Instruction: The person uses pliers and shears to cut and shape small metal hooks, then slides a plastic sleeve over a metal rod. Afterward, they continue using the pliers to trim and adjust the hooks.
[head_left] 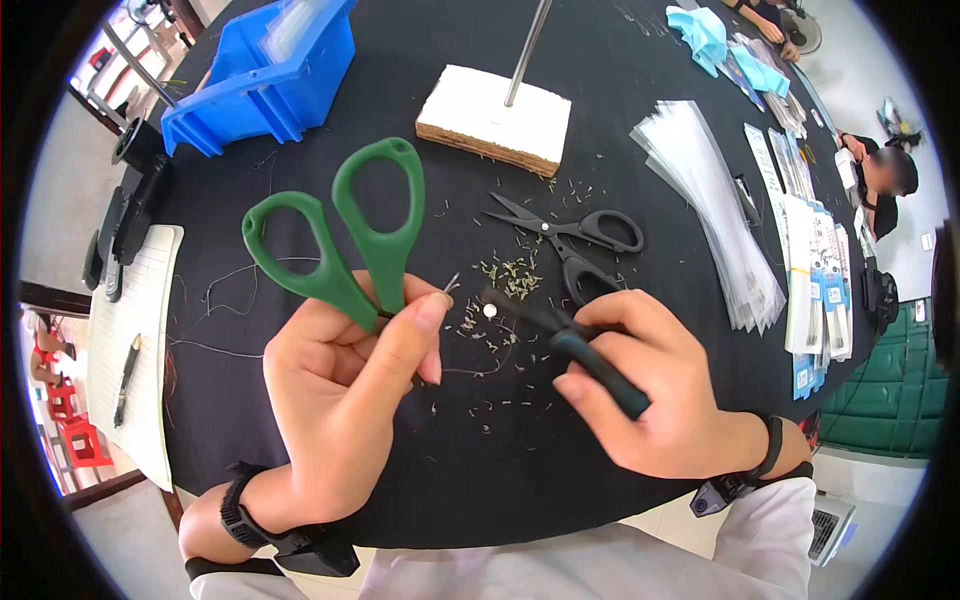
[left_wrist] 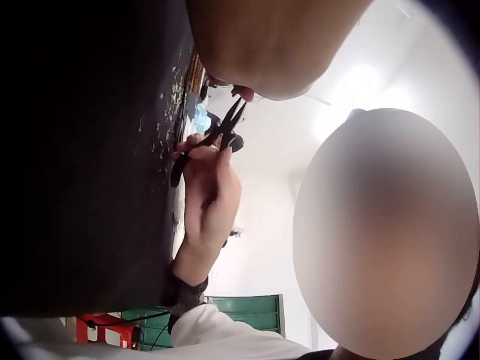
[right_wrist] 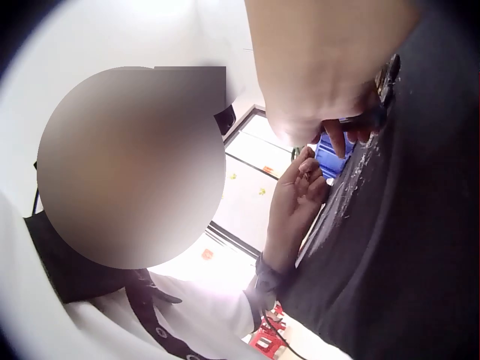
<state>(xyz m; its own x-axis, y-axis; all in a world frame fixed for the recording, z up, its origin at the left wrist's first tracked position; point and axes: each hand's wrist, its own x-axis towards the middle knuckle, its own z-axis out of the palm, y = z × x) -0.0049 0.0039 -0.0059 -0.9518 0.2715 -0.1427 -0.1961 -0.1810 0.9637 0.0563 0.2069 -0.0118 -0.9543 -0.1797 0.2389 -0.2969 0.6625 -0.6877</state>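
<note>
In the head view the left hand (head_left: 345,400) holds green-handled scissors (head_left: 388,238), their loops pointing up past the fingers. Its thumb and index finger pinch a thin strand, whose short end (head_left: 453,283) sticks out at the fingertips. The right hand (head_left: 660,385) grips dark pliers (head_left: 600,372), blurred at the tip, just right of that end and apart from it. In the left wrist view the pliers' jaws look parted, above the right hand (left_wrist: 210,199). The right wrist view shows the left hand (right_wrist: 292,206) with curled fingers; the scissors are mostly hidden there.
Black scissors (head_left: 547,228) lie beside green and pale scraps (head_left: 515,278) and a small white disc (head_left: 490,311). Behind are a white block with a rod (head_left: 490,115) and a blue bin (head_left: 285,95). Clear sleeves (head_left: 715,210) lie right; a notebook (head_left: 150,400) and pen lie left.
</note>
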